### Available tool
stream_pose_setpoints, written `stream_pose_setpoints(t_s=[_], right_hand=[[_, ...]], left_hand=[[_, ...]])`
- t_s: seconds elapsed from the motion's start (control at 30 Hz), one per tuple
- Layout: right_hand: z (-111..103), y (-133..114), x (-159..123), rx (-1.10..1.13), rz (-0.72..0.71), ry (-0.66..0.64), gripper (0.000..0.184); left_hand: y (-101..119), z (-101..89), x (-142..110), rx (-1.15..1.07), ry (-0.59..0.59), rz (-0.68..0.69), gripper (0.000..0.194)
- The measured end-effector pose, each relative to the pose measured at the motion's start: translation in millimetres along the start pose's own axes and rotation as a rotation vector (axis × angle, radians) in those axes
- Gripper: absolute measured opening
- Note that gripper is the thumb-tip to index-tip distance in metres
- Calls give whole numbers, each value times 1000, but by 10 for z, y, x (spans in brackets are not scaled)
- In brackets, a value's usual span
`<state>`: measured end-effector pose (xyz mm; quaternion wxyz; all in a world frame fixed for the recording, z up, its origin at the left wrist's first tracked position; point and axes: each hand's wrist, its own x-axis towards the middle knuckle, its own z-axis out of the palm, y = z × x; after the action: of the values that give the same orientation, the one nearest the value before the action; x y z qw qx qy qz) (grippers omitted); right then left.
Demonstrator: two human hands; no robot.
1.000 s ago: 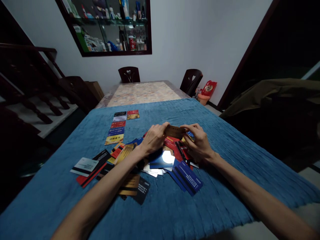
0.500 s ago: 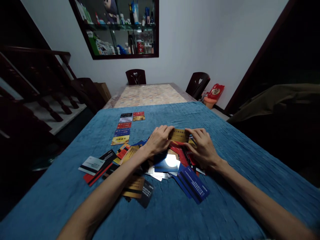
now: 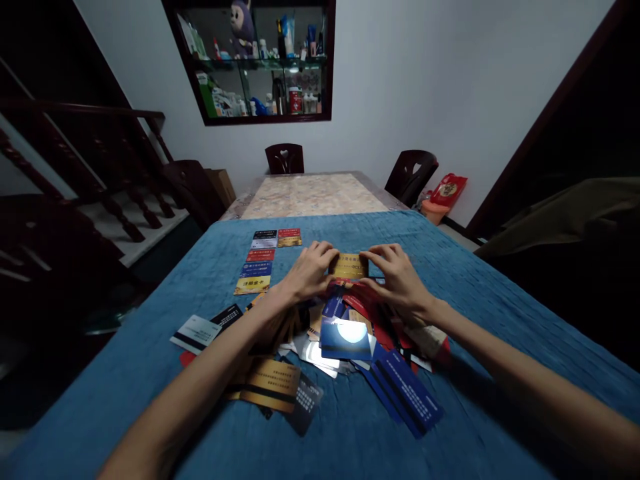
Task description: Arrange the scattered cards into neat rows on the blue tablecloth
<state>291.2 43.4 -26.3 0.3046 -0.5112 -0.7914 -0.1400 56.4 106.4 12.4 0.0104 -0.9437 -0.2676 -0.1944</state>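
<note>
Hands have slid a little farther up the blue cloth (image 3: 450,280) than half a second ago, carrying the gold card (image 3: 349,266) with them, so it now sits beyond the far edge of the loose heap of cards (image 3: 345,327) instead of over its red cards. The view has tipped too, and the wall cabinet (image 3: 260,63) shows more of its shelves, a purple toy among them.

Left hand (image 3: 309,270) pinches the card's left short edge between thumb and curled fingers, a narrow closed grip; right hand (image 3: 395,277) does the same on the right short edge, fingertips on top, thumb under. The card lies nearly flat, its printed face up, low over the cloth (whether it touches the cloth I cannot tell).

Just to the left of the left hand, a neat column of laid-out cards (image 3: 260,263) runs toward the far edge of the cloth, with a red card (image 3: 289,237) set beside its top one. Between that column and the gold card the cloth is bare, and so is the stretch ahead, up to the far edge where the marbled tabletop (image 3: 313,193) begins. Toward the right edge the cloth is open as well. Nearer the person, the heap spreads wide, a white card (image 3: 196,331) at its left fringe and dark blue cards (image 3: 407,393) at its right
</note>
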Motion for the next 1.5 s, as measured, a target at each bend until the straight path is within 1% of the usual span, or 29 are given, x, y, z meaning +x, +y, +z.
stream_pose_setpoints(t_s=[0.1,0.23,0.3,0.37,0.43,0.53,0.63,0.7,0.9,1.0,1.07,1.27,1.5], right_hand=[[124,27,269,50,-18,-58,46],[325,5,640,59,-24,-124,50],[423,-32,824,37,-27,-169,52],[512,-77,1005,16,-20,-232,48],[591,-121,1178,0,3,-309,42],[702,-170,1417,-9,69,-416,37],[813,-202,1615,-19,101,-485,34],[893,-219,1719,-28,111,-513,36],[1168,-232,1905,-51,165,-588,42],[1301,-214,1948,-53,184,-607,45],[1376,-198,1966,-54,197,-617,46],[1529,-162,2005,-49,231,-634,43],[1640,-132,2034,-35,244,-636,43]], left_hand=[[-219,-35,-16,14,20,-26,40],[-536,-76,-21,38,43,-91,45],[-693,-106,-15,60,26,-117,43],[-846,-136,-3,85,-3,-143,39],[-994,-159,14,97,-36,-183,38],[-1207,-170,47,92,-75,-251,41],[-1413,-147,74,80,-101,-284,40],[-1546,-111,83,73,-115,-298,41],[-1904,74,106,93,-169,-362,47],[-2014,165,129,89,-196,-389,45],[-2050,213,143,91,-208,-400,44],[-2055,306,157,140,-225,-436,40],[-2101,336,156,134,-238,-470,41]])
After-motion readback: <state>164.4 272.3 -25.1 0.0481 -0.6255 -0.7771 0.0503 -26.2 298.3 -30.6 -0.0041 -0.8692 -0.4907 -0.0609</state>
